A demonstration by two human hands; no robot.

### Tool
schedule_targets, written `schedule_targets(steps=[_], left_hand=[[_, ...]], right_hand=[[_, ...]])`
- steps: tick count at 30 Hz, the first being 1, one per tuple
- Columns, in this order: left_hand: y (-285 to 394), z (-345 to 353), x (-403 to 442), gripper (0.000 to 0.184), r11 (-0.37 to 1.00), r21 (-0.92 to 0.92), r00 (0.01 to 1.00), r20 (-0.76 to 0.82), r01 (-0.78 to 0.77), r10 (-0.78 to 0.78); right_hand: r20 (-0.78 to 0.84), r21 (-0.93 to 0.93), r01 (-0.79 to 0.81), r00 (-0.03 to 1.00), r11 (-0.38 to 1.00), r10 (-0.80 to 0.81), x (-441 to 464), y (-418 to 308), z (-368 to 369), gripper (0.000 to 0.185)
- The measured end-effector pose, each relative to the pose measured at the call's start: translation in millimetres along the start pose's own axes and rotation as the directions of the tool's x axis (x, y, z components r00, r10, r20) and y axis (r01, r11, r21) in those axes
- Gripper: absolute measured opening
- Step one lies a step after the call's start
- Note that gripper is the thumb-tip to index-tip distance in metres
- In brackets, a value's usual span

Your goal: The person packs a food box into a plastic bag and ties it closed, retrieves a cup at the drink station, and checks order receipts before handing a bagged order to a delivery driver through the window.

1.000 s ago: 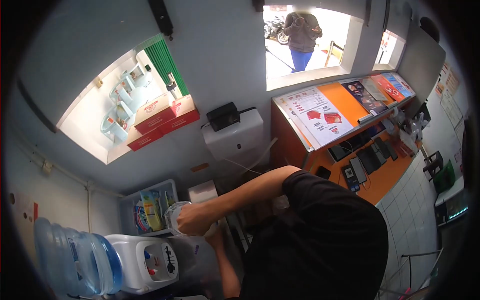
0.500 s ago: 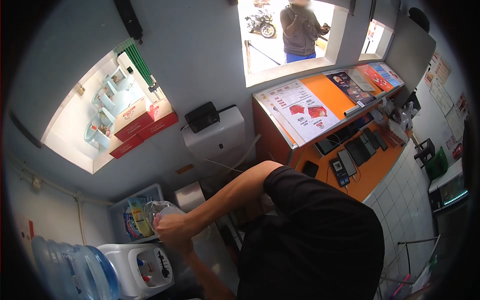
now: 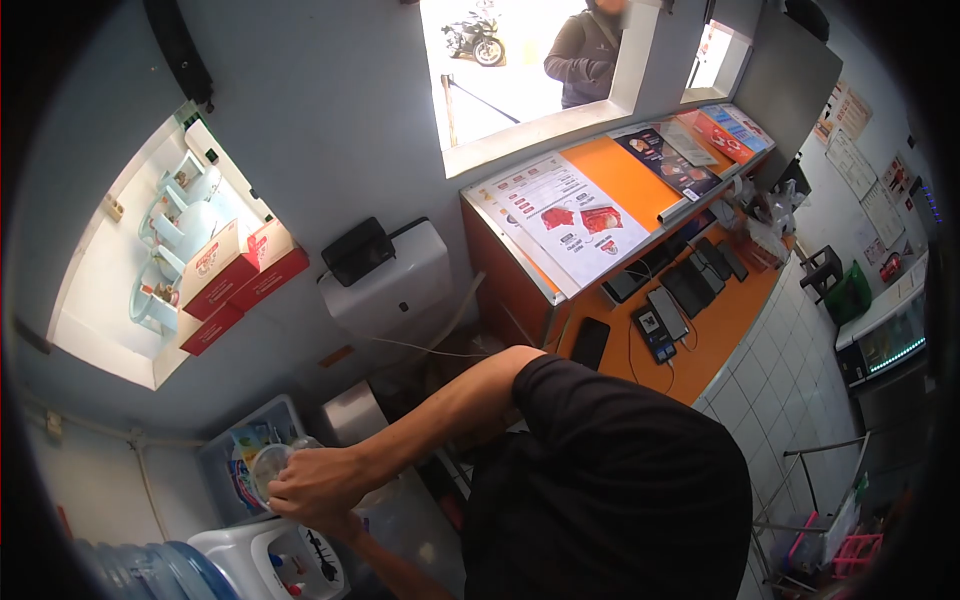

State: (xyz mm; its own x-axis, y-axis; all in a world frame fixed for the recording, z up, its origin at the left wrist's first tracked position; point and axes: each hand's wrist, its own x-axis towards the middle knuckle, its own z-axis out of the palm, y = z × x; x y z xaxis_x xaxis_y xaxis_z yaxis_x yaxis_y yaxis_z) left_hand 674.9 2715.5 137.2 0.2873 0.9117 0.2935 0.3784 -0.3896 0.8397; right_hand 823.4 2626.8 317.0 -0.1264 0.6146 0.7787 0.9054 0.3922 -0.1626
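Note:
My right hand [image 3: 312,488] is closed on a clear plastic cup [image 3: 268,470], whose round rim faces me. More clear plastic shows just behind the fingers, its shape blurred. My left forearm [image 3: 392,572] comes up from below, and the left hand is mostly hidden behind the right, so its fingers do not show. Beyond the cup stands a grey-blue plastic bin [image 3: 285,412] with colourful packets [image 3: 238,462] in it. The white water dispenser [image 3: 225,550] is just below the hands, with a large blue water bottle [image 3: 150,570] at its left.
An orange counter [image 3: 690,372] at right bears several phones and card terminals, with menu sheets [image 3: 575,225] above. A white wall unit [image 3: 390,285] carries a black device [image 3: 357,252]. Red boxes [image 3: 225,275] sit in the left window. A person [image 3: 585,60] stands outside.
My hands have moved left and down, and the cup's rim now shows. The view has shifted, with the counter and windows further left. The person outside has lowered their raised hand.

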Motion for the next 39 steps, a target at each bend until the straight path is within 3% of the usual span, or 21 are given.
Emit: schedule_targets(steps=[1, 5, 8, 9, 10, 12, 13, 14, 15, 16, 17, 18, 19, 20, 22, 23, 25, 27, 33, 36, 39], left_hand=[[8.7, -0.9, 2.6, 0.046, 1.000, -0.029, 1.000, -0.020, 0.000, -0.001], [64.6, -18.9, 19.3, 0.045, 0.982, -0.191, 0.993, -0.113, -0.001, -0.022], [131.9, -59.9, 50.2, 0.034, 0.845, -0.526, 0.960, -0.175, 0.097, -0.219], [143.0, -70.2, 71.0, 0.027, 0.753, -0.655, 0.938, -0.217, 0.065, -0.271], [129.0, -99.5, 103.2, 0.028, 0.848, -0.521, 0.966, -0.253, -0.096, -0.046], [92.8, -160.1, 168.5, 0.031, 0.842, -0.248, 0.867, -0.284, -0.480, 0.410], [105.6, -199.1, 191.5, 0.029, 0.700, -0.714, 0.997, -0.048, 0.009, -0.062], [170.2, -184.5, 198.3, 0.024, 0.785, -0.619, 0.918, -0.327, -0.027, -0.227], [219.5, -181.6, 201.9, 0.023, 0.837, -0.544, 0.886, -0.414, -0.056, -0.210], [236.0, -198.2, 226.4, 0.025, 0.742, -0.664, 0.872, -0.411, -0.087, -0.265], [187.4, -270.9, 277.3, 0.026, 0.759, -0.648, 0.997, -0.068, -0.062, 0.024], [223.1, -265.6, 286.7, 0.027, 0.802, -0.588, 0.978, -0.208, -0.104, -0.026], [260.6, -259.9, 294.7, 0.029, 0.846, -0.518, 0.936, -0.344, -0.123, -0.075], [250.6, -310.1, 336.9, 0.031, 0.947, -0.315, 0.959, -0.282, -0.070, -0.023], [303.5, -288.2, 337.8, 0.042, 0.953, -0.111, 0.813, -0.555, -0.282, 0.176], [301.3, -311.8, 349.3, 0.047, 0.916, 0.273, 0.801, -0.452, -0.295, 0.392], [308.4, -334.9, 362.7, 0.056, 0.376, 0.902, 0.633, -0.167, -0.211, 0.756], [311.0, -295.6, 356.4, 0.058, 0.402, 0.911, 0.724, -0.218, -0.089, 0.655], [195.4, -217.1, 398.2, 0.049, 0.391, 0.906, 0.810, -0.106, -0.160, 0.576], [135.9, -177.9, 401.6, 0.045, 0.374, 0.919, 0.923, -0.031, -0.125, 0.384], [69.7, -168.0, 396.1, 0.045, 0.316, 0.933, 0.939, 0.058, -0.172, 0.340]], right_hand=[[-0.035, 0.117, 0.102, 0.995, 0.988, -0.098, 10.5, 9.3, -21.5, 0.014], [-0.493, 0.343, 0.136, 0.868, 0.930, 0.055, 33.0, 33.4, -99.9, 0.013], [-0.469, 0.658, 0.042, 0.803, 0.752, 0.366, 9.0, 47.0, -114.1, 0.015], [-0.365, 0.755, -0.024, 0.815, 0.655, 0.451, -4.6, 48.8, -119.3, 0.016], [-0.287, 0.817, -0.065, 0.816, 0.573, 0.501, -19.1, 53.1, -117.4, 0.016], [-0.091, 0.907, -0.175, 0.808, 0.383, 0.582, -50.6, 60.9, -105.4, 0.018], [0.033, 0.930, -0.247, 0.795, 0.274, 0.605, -67.9, 64.0, -97.7, 0.020], [0.102, 0.948, -0.269, 0.760, 0.169, 0.641, -84.8, 64.7, -84.3, 0.020], [0.180, 0.956, -0.287, 0.724, 0.053, 0.666, -102.7, 65.1, -74.1, 0.020], [0.323, 0.928, -0.358, 0.628, -0.106, 0.707, -119.6, 62.0, -72.0, 0.017], [0.359, 0.891, -0.442, 0.538, -0.107, 0.763, -140.9, 59.8, -61.2, 0.016], [0.367, 0.857, -0.506, 0.478, -0.091, 0.798, -163.5, 58.3, -51.5, 0.018], [0.429, 0.859, -0.462, 0.408, -0.223, 0.806, -175.8, 56.4, -52.0, 0.020], [0.392, 0.821, -0.556, 0.386, -0.129, 0.835, -189.1, 57.6, -52.6, 0.022], [0.420, 0.820, -0.532, 0.306, -0.212, 0.855, -202.6, 55.1, -56.5, 0.024], [0.449, 0.830, -0.480, 0.273, -0.284, 0.851, -208.0, 55.0, -56.6, 0.024], [0.446, 0.852, -0.405, 0.226, -0.333, 0.866, -222.1, 59.6, -55.2, 0.023], [0.410, 0.871, -0.376, 0.201, -0.316, 0.890, -239.5, 64.8, -55.5, 0.023], [0.349, 0.870, -0.410, 0.123, -0.273, 0.929, -239.3, 67.3, -76.6, 0.022], [0.311, 0.881, -0.432, 0.229, -0.190, 0.922, -245.1, 56.9, -94.0, 0.023], [0.210, 0.751, -0.660, 0.263, 0.017, 0.941, -253.2, 32.6, -116.5, 0.023]])
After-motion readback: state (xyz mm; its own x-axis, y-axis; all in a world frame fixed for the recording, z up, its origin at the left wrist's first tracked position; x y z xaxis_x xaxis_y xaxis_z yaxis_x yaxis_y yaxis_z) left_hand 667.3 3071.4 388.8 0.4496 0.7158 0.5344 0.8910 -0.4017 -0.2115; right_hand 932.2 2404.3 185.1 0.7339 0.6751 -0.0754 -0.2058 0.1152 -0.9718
